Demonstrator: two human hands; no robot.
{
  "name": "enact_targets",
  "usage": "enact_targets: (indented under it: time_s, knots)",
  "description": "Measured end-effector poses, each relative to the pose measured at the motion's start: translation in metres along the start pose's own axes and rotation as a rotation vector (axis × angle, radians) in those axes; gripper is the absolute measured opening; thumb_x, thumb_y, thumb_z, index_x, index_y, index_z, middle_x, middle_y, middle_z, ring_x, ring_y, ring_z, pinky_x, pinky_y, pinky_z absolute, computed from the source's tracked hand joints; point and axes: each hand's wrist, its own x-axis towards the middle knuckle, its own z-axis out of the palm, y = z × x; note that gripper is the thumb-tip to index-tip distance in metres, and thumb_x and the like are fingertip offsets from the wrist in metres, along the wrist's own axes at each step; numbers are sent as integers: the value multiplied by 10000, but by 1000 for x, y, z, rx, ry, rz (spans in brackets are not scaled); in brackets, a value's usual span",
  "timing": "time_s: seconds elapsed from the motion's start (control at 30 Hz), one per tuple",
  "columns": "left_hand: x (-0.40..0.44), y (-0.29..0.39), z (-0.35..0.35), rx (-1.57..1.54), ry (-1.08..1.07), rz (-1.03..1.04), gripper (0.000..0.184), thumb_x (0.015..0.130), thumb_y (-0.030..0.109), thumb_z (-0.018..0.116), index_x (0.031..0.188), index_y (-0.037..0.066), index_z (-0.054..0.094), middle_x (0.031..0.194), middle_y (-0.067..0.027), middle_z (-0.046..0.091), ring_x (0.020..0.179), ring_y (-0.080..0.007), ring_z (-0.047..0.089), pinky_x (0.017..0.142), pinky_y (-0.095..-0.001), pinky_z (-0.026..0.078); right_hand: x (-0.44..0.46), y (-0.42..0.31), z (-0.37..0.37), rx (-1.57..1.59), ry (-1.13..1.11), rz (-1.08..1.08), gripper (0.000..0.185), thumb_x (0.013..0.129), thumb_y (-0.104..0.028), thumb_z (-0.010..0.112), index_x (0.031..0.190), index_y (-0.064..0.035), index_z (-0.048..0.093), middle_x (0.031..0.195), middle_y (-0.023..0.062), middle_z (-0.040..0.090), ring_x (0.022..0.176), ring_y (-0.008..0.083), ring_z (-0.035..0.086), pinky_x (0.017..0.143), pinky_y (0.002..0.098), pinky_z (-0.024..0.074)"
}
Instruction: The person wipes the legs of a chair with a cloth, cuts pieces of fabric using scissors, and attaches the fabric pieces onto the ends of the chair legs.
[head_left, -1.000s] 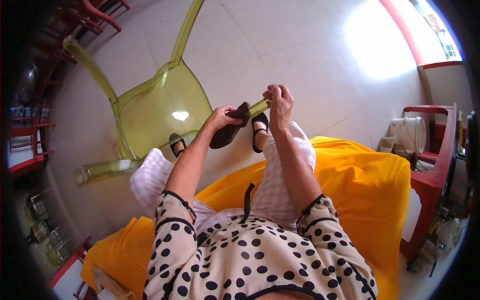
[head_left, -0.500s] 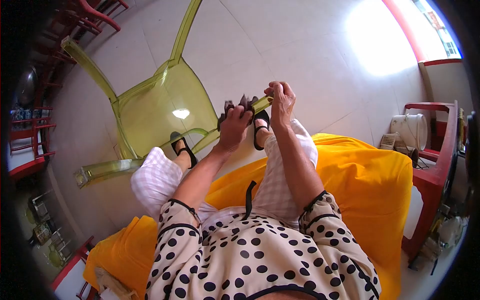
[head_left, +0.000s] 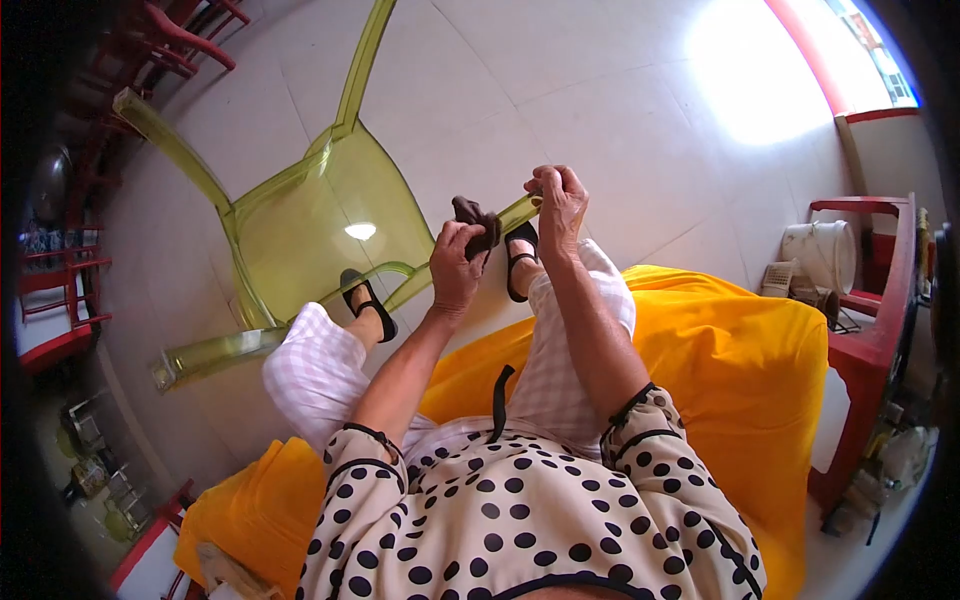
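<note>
A translucent green chair [head_left: 320, 220] lies tipped on the tiled floor before my knees, its legs pointing away and to the left. My left hand [head_left: 461, 262] is closed round a dark brown cloth [head_left: 474, 218], which is bunched over one of the chair's green bars. Farther right, my right hand [head_left: 560, 205] grips the end of that same bar [head_left: 518, 212]. The cloth hides the part of the bar beneath it.
Yellow fabric [head_left: 720, 370] covers the seat under me. At the right stand a red wooden frame [head_left: 870, 345] and a white bucket [head_left: 818, 255]. Red chairs [head_left: 62, 275] line the far left. My feet in black shoes [head_left: 366, 305] rest near the green chair.
My left hand first shifted right and turned over, then drew slightly back left, with the cloth bunching up along the bar. My right hand has stayed on the bar's end.
</note>
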Motion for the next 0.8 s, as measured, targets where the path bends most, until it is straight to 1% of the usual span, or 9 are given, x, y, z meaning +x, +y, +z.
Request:
enact_targets:
  time_s: [0.07, 0.17, 0.27, 0.3, 0.4, 0.5, 0.6, 0.63, 0.8]
  knots:
    - [3, 12, -2, -31, 46, 54, 321, 652, 61, 721, 951, 46, 605, 989, -120, 524, 927, -312, 544, 824, -354, 463, -2, -1, 0, 8, 6, 6, 226, 813, -178, 524, 762, 24, 612, 662, 73, 593, 640, 128, 561, 608, 246, 432]
    - [2, -7, 6, -169, 31, -11, 410, 715, 174, 737, 1068, 50, 569, 1030, -115, 510, 974, -277, 527, 869, -347, 443, -2, -2, 0, -1, 17, 8, 230, 812, -181, 526, 756, 25, 612, 662, 74, 596, 641, 127, 566, 612, 248, 438]
    - [-4, -19, 17, -566, 190, -373, 568, 756, 301, 731, 1191, 34, 482, 1052, -113, 506, 1029, -231, 498, 911, -337, 416, -1, -2, 1, -12, 18, 0, 232, 812, -183, 524, 755, 23, 615, 660, 72, 598, 633, 125, 566, 609, 250, 441]
    - [-6, -19, 18, -648, 156, -533, 633, 782, 310, 724, 1248, 11, 418, 1152, -114, 519, 1057, -189, 517, 911, -303, 420, -1, -1, 0, -10, 20, -3, 233, 811, -183, 524, 755, 23, 616, 659, 70, 599, 629, 125, 566, 606, 251, 441]
    - [-4, -23, 25, -841, 154, -806, 595, 768, 260, 736, 1223, 13, 443, 1099, -113, 549, 999, -199, 554, 880, -303, 453, 1, 2, 1, 5, 24, -8, 232, 810, -182, 522, 757, 22, 620, 652, 66, 600, 621, 124, 564, 600, 251, 441]
    - [-7, -46, 33, -877, 131, -707, 500, 764, 110, 690, 1196, 11, 460, 1060, -104, 568, 941, -199, 581, 838, -309, 487, 3, 5, -1, -23, 26, -12, 235, 809, -183, 521, 762, 24, 622, 644, 65, 599, 617, 123, 563, 596, 251, 440]
    - [-5, -47, 14, -892, 87, -725, 455, 736, -23, 589, 1174, 13, 472, 1046, -100, 578, 928, -201, 587, 818, -315, 503, 2, 4, 0, -27, 24, -12, 240, 806, -185, 520, 763, 27, 622, 638, 66, 598, 614, 122, 562, 593, 252, 438]
    - [-6, -41, 4, -938, 87, -721, 474, 678, -86, 517, 1141, 16, 502, 1038, -81, 591, 934, -184, 585, 828, -315, 498, 2, 3, 0, -21, 25, -11, 241, 805, -186, 519, 763, 28, 622, 636, 67, 598, 613, 122, 562, 592, 252, 438]
    - [-21, -47, -35, -676, -166, -432, 407, 602, -103, 475, 969, 18, 602, 903, -37, 644, 846, -117, 605, 814, -248, 478, 0, -1, 0, -11, 32, -10, 242, 802, -184, 515, 762, 29, 621, 638, 71, 598, 610, 125, 562, 589, 252, 436]
